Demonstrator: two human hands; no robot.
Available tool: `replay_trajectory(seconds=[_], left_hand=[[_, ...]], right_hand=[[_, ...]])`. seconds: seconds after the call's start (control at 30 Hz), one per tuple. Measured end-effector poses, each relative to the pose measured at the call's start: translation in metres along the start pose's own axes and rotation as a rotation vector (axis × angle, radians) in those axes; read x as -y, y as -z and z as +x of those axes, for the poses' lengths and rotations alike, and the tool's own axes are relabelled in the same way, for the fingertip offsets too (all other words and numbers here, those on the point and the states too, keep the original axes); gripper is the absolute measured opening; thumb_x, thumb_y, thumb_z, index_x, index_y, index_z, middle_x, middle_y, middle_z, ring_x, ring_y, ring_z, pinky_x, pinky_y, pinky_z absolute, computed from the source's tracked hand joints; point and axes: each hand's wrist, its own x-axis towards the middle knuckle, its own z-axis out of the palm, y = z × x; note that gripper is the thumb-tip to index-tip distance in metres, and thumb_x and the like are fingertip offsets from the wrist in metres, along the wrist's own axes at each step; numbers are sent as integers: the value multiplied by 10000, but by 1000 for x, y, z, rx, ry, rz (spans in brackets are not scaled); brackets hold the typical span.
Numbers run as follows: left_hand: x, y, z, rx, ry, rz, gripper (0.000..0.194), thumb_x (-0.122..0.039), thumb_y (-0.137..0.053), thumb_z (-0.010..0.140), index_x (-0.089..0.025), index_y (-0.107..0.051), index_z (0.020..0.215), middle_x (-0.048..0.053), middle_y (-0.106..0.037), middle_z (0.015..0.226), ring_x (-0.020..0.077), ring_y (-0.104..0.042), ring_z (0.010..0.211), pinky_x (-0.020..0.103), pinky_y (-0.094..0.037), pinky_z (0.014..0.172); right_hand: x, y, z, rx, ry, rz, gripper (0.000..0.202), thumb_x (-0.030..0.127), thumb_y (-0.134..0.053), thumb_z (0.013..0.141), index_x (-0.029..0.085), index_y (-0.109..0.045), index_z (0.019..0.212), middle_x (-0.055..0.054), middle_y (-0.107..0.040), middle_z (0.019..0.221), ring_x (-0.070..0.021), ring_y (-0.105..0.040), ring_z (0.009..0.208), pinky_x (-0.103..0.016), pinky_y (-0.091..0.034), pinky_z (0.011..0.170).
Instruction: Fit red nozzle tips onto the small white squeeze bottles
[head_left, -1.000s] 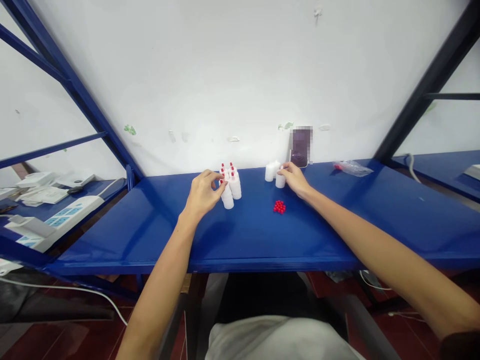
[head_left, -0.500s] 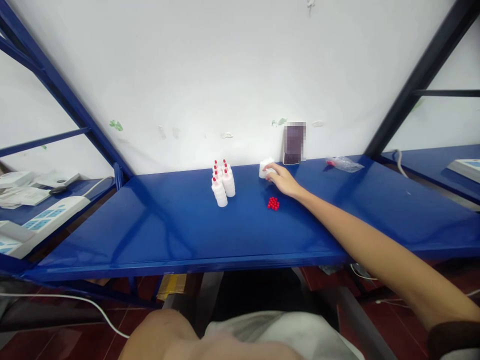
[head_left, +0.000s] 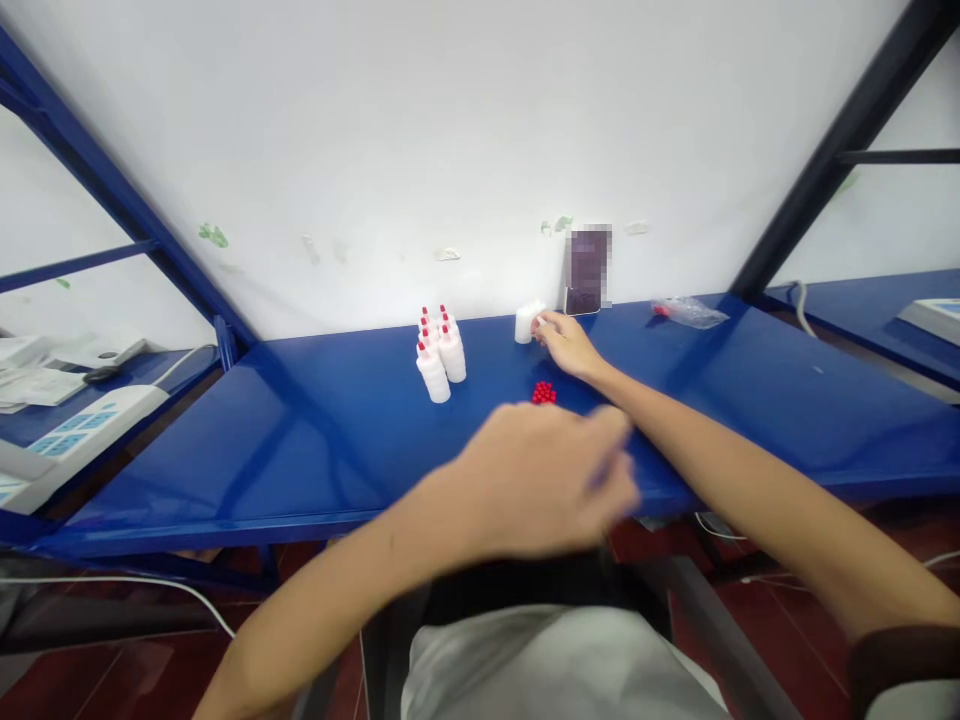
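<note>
At the back of the blue table, my right hand (head_left: 566, 343) has its fingers closed on a small white piece beside the white bottles (head_left: 523, 325); its fingers partly hide the piece. My left hand (head_left: 551, 478) is smeared by motion above the table's front edge, nearer the camera, and its grip cannot be made out. Just beyond it lies a cluster of small red caps (head_left: 544, 392), partly covered by the hand. Left of these, white bottles with red tips (head_left: 442, 358) stand upright in two rows.
A dark phone-like device (head_left: 587, 270) leans against the wall. Right of it lies a clear plastic bag (head_left: 691, 312) with something red inside. Blue and black frame posts rise at both sides. A power strip (head_left: 94, 435) and papers lie on the left neighbouring table.
My left hand and forearm have come up from the bottom edge over the table's front. My right hand stays by the white bottles, its fingers now slightly apart from them.
</note>
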Motion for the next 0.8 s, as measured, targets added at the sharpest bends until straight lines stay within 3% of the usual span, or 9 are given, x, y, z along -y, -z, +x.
replay_trajectory(seconds=[0.13,0.27,0.43,0.57,0.8], left_hand=[[55,-20,45,116,226,210,483,-557,-415,935,-133,-574,1103,154,-711,908,350,-701,840,416,-510,710],[87,-48,67,128,213,243,725,-758,-335,885,-126,-566,1155,178,-716,966,382,-700,914,437,-516,757],[86,-63,80,91,140,294,766,-792,-254,884,-144,-634,1036,170,-724,939,365,-711,883,430,-518,753],[86,-67,82,72,113,312,720,-730,-238,931,-144,-636,1062,159,-728,918,353,-718,857,416,-523,723],[88,-69,76,57,83,353,591,-598,-244,997,-153,-620,1102,140,-730,920,324,-722,827,396,-528,702]], right_hand=[[11,1,-3,-117,24,4,298,468,-581,838,181,-594,757,6,-576,668,-151,-489,618,-278,-392,619],[25,3,-8,-272,64,-18,344,498,-698,749,191,-552,701,28,-530,632,-135,-457,601,-270,-381,616],[26,6,-11,-368,91,-12,260,450,-608,798,200,-558,745,29,-511,622,-142,-455,572,-279,-379,597],[26,5,-12,-312,144,32,231,414,-521,835,198,-578,775,14,-540,670,-152,-484,579,-286,-391,601],[28,0,-13,-202,99,22,209,391,-528,822,196,-584,774,9,-564,682,-161,-510,612,-285,-397,621]])
